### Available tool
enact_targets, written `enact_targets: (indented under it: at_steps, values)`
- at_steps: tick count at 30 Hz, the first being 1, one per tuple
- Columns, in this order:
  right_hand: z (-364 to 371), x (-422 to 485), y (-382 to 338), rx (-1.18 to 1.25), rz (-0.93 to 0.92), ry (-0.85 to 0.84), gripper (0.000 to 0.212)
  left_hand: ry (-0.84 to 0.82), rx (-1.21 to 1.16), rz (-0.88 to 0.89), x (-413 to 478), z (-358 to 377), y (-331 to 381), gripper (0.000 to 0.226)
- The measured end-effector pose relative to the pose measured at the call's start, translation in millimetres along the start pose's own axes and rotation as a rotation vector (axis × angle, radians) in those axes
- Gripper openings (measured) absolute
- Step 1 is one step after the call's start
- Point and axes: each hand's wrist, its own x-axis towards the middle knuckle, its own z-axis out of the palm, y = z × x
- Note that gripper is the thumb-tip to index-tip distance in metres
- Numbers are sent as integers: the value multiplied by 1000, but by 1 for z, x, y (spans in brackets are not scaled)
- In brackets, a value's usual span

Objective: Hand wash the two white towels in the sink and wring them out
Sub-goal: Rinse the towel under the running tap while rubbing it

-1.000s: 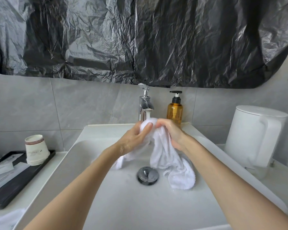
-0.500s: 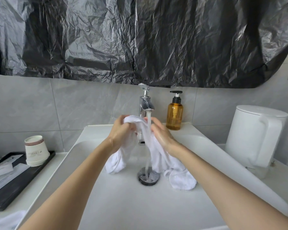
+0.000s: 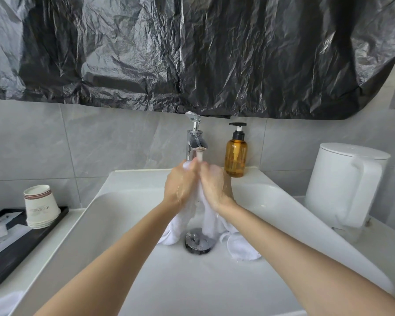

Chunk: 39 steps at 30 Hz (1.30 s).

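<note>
Towel (image 3: 209,221): in the sink (image 3: 128,224) under the faucet (image 3: 195,142) stream, long axis near vertical, ends trailing down beside the drain (image 3: 200,244).
Left hand (image 3: 180,184): clamped on the towel's top.
Right hand (image 3: 216,187): clamped alongside, close against the left.
Hidden: towel's upper fold, behind both hands.

Bottle (image 3: 235,153) right of faucet (image 3: 195,142); cups (image 3: 40,207) on tray (image 3: 21,254) left of sink (image 3: 192,281).

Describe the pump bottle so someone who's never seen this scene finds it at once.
Start at the white sink below the black plastic sheet. On its back ledge, just right of the chrome faucet, stands the pump bottle. It is the only amber, see-through thing here, with a black pump top; the kettle farther right is plain white.
</note>
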Motion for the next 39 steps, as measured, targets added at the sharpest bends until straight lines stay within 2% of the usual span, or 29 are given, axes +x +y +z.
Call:
enact_targets:
  at_steps: [3,6,10,13,14,19,20,22,25,28,30,32,34,36,38,39]
  values:
    - [-6,-2,7,-123,-169,-14,32,28,256,66,1,-10,0,48]
    - [-14,-3,16,-123,-229,-94,37,-9,357,92,3,-18,1,49]
    - [-20,-1,22,13,-129,-338,37,-46,197,113,7,-31,2,52]
    - [-13,-1,27,56,-70,-459,78,-28,73,111,8,-40,4,54]
    - [-11,1,31,35,-51,-483,82,-27,54,108,9,-42,4,56]
    - [-31,11,42,-96,58,-637,71,3,-32,85,13,-49,3,54]
    - [-33,17,43,-57,81,-605,59,-4,-76,66,13,-50,2,51]
    - [-37,21,36,176,148,-469,41,-55,-158,18,11,-48,2,45]
    - [-41,28,26,610,286,-298,59,-143,-96,5,8,-39,-3,35]
    - [-47,28,15,935,279,-202,48,-325,28,83,1,-31,-11,38]
    - [-52,27,10,1030,210,-120,33,-489,87,114,-3,-28,-19,55]
    - [-55,23,9,1103,305,-57,27,-635,123,21,-7,-30,-23,63]
    - [-59,24,16,1163,408,5,31,-705,223,-11,-6,-32,-31,43]
    - [-61,25,19,1191,453,66,32,-660,155,-30,-8,-30,-31,36]
    - [-58,28,21,1208,499,114,31,-515,-129,-91,-6,-26,-26,47]
    - [-56,29,23,1198,510,130,30,-442,-277,-119,-5,-24,-21,43]
